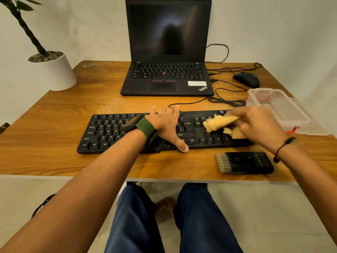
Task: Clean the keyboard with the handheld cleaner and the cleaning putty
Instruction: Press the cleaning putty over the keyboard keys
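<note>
Black keyboard (109,132) near desk (54,114) front edge, left hand (166,126) flat on its middle, right hand (255,125) gripping yellow putty (217,123) over right-end keys, handheld cleaner (246,162) at front right edge, clear box (284,110) at right edge, laptop (166,52) and mouse (247,79) toward back edge.

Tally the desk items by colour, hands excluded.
Black: 4, keyboard, laptop, mouse, handheld cleaner
Yellow: 1, cleaning putty, held in the right hand
Clear: 1, plastic box
White: 1, plant pot
Total: 7
</note>
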